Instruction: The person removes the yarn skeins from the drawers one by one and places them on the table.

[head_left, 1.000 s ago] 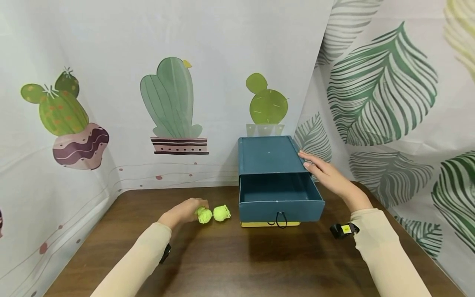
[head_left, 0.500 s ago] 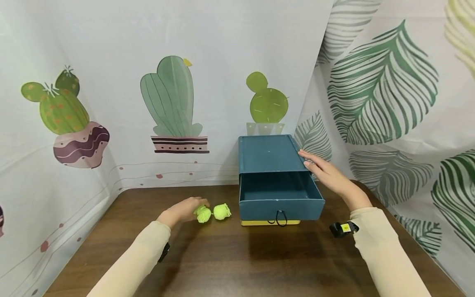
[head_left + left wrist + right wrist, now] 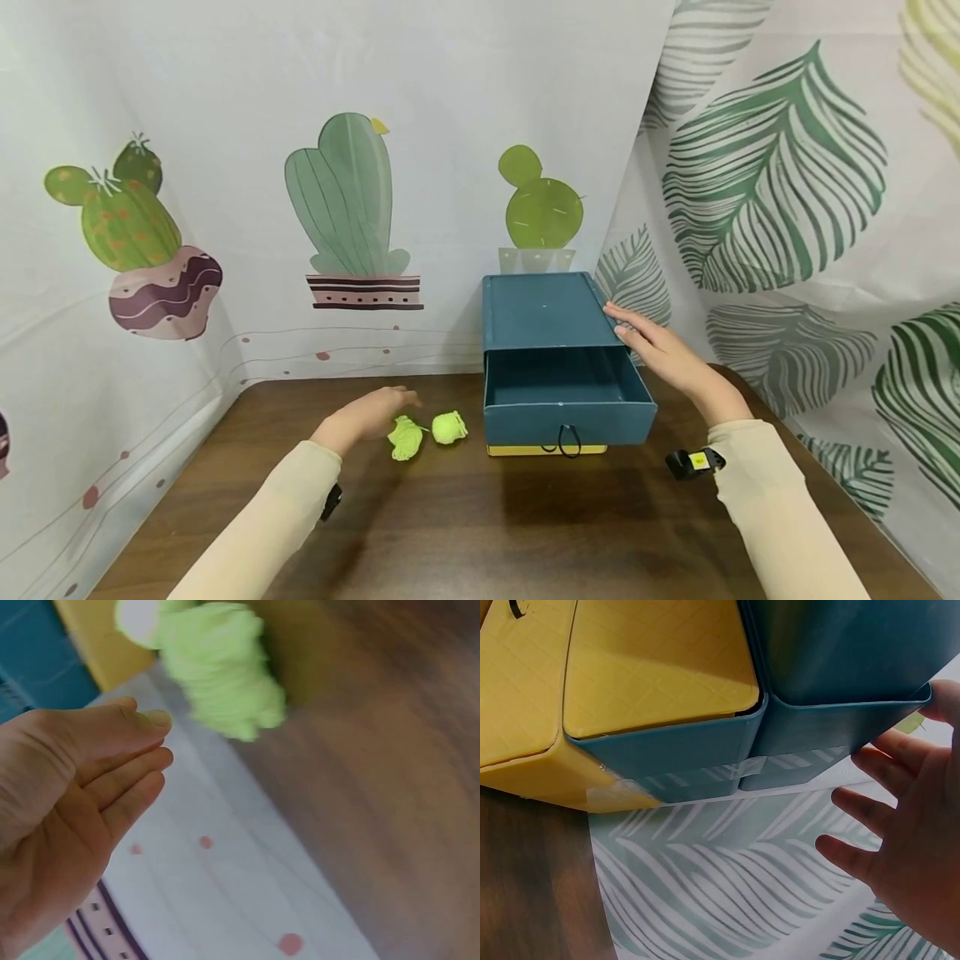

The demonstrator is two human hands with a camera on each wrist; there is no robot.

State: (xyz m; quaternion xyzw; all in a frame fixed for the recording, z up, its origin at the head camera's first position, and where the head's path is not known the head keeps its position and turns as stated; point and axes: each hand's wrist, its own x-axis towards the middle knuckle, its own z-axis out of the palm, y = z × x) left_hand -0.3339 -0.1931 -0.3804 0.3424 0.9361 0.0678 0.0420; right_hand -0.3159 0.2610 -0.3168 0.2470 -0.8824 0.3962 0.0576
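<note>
Two lime-green yarn bundles lie on the table, a ragged one [image 3: 406, 438] on the left and a rounder one [image 3: 449, 427] on the right, with a thin strand between them. My left hand [image 3: 375, 413] hovers just behind and left of the ragged bundle. In the left wrist view its thumb and fingers are loosely bent, apart from the yarn [image 3: 221, 671]. My right hand [image 3: 660, 350] rests with extended fingers along the upper right edge of a stacked drawer box [image 3: 543, 308]. Its top blue drawer [image 3: 567, 423] is pulled out, and its inside shows bare.
Below the blue drawer sit yellow drawers [image 3: 660, 667], joined at the side by clear tape [image 3: 754, 766]. A black cord loop [image 3: 569, 441] hangs from the blue drawer front. Printed cloth [image 3: 442, 325] stands behind the brown table [image 3: 450, 525].
My left hand has let go of the ragged yarn bundle and drawn up and back a little. That bundle now lies more in view. My right hand and the drawer box keep their places.
</note>
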